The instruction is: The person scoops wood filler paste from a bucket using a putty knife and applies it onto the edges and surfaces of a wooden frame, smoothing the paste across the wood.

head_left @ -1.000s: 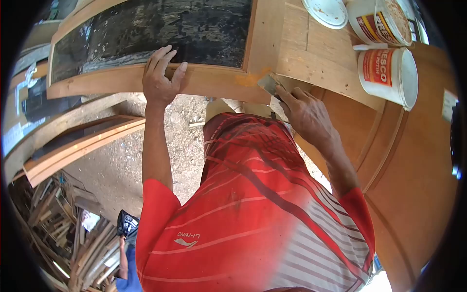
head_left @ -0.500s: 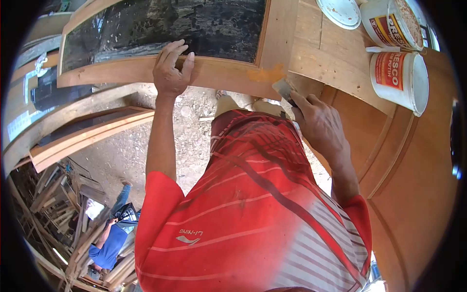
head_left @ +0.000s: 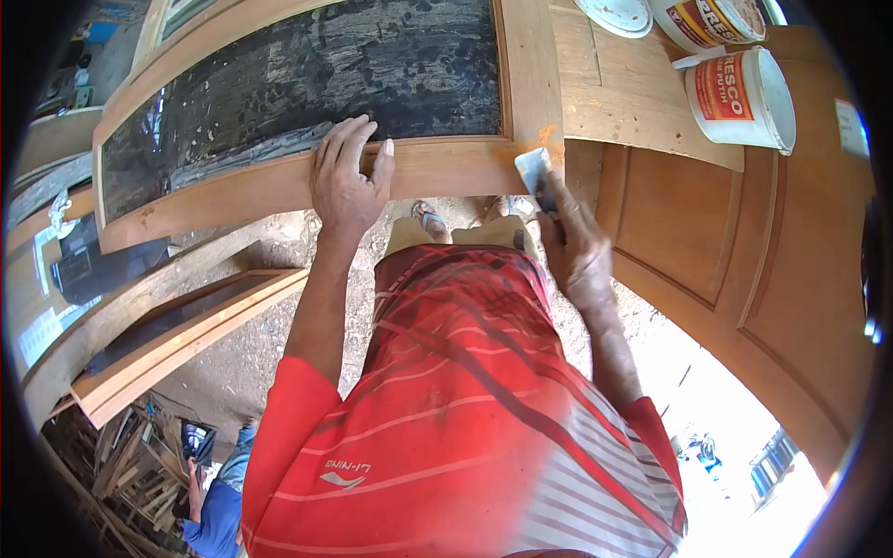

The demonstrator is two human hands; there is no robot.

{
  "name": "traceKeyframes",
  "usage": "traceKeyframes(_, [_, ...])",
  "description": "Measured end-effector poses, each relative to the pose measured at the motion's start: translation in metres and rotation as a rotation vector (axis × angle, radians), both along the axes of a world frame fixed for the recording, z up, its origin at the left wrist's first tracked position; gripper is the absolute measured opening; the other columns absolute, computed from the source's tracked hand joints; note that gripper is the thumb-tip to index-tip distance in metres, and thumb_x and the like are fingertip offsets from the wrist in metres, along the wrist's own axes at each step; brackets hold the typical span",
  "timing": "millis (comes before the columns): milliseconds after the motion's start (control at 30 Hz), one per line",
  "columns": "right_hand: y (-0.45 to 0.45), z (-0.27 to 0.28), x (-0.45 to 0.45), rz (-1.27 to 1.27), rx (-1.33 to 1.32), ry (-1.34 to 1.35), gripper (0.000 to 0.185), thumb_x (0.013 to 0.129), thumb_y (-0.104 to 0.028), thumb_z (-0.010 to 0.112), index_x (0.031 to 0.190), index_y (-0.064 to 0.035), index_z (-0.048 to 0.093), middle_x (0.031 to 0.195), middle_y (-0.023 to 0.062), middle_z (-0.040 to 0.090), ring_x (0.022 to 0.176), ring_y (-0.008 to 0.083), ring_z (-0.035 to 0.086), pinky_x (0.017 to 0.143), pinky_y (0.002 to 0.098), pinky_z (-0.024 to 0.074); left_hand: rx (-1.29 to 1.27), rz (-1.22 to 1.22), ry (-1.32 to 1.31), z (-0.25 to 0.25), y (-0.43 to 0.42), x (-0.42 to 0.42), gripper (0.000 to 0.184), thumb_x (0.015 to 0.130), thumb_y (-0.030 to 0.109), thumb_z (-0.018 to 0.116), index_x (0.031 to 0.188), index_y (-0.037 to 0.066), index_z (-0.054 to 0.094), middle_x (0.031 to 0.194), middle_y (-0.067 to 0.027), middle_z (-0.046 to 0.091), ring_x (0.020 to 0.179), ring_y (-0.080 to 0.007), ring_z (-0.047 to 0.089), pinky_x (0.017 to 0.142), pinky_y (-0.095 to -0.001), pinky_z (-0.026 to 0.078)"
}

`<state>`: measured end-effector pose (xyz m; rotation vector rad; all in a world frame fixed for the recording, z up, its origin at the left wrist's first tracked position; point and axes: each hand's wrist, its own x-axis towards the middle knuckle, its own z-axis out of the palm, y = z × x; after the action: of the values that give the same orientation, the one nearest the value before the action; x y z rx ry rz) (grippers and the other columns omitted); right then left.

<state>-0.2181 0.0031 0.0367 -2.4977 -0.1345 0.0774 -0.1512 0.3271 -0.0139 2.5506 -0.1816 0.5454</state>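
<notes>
My left hand (head_left: 351,181) rests on the near rail of a wooden frame (head_left: 237,197), its fingers stretched out toward the dark panel (head_left: 372,74) and its thumb apart. The panel's surface is black, blotchy and streaked. In my right hand (head_left: 579,246) is a putty knife (head_left: 534,169), its blade against the frame's right corner. A small smear of orange putty (head_left: 547,136) shows on the wood just beyond the blade. My fingers wrap the knife's dark handle and hide part of it.
Two white tubs, one upright (head_left: 712,20) and one tilted (head_left: 772,107), stand on a wooden board (head_left: 642,112) at right with a white lid (head_left: 619,14). Brown panelled doors (head_left: 679,223) stand at right. Another frame (head_left: 186,325), piled timber (head_left: 121,465) and a person in blue (head_left: 219,516) are at left.
My right hand has moved the putty knife further onto the frame's corner. The orange smear looks smaller and differently shaped. My left hand stays on the rail; the view has shifted.
</notes>
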Motion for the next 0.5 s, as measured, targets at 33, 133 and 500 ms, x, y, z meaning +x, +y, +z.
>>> traceKeyframes(33, [0.013, -0.01, -0.009, -0.065, 0.084, -0.018, 0.064, 0.099, -0.007, 0.077, 0.159, -0.0148, 0.058, 0.11, 0.0199, 0.073, 0.088, 0.0328, 0.076, 0.076, 0.0448, 0.0616, 0.001, -0.022, 0.012, 0.001, 0.001, -0.001, 0.028, 0.096, 0.017, 0.078, 0.119, 0.001, 0.077, 0.129, -0.016, 0.077, 0.124, -0.0365, 0.07, 0.114, -0.0504, 0.05])
traceKeyframes(133, [0.035, -0.072, -0.029, -0.121, 0.057, -0.198, 0.06, 0.102, -0.008, 0.075, 0.158, -0.0111, 0.057, 0.112, 0.0202, 0.073, 0.094, 0.0399, 0.074, 0.076, 0.0489, 0.0605, 0.012, -0.074, 0.004, 0.001, 0.006, -0.001, 0.028, 0.095, 0.017, 0.079, 0.119, 0.002, 0.077, 0.131, -0.0145, 0.076, 0.126, -0.0363, 0.069, 0.115, -0.0509, 0.049])
traceKeyframes(500, [0.038, -0.059, -0.11, -0.397, 0.237, 0.043, 0.036, 0.11, -0.007, 0.056, 0.144, -0.005, 0.066, 0.099, 0.0179, 0.075, 0.084, 0.0316, 0.077, 0.076, 0.0447, 0.0598, 0.037, -0.141, 0.0, -0.002, 0.015, -0.007, 0.027, 0.096, 0.017, 0.078, 0.118, 0.001, 0.077, 0.13, -0.0144, 0.075, 0.123, -0.0373, 0.069, 0.112, -0.0497, 0.051])
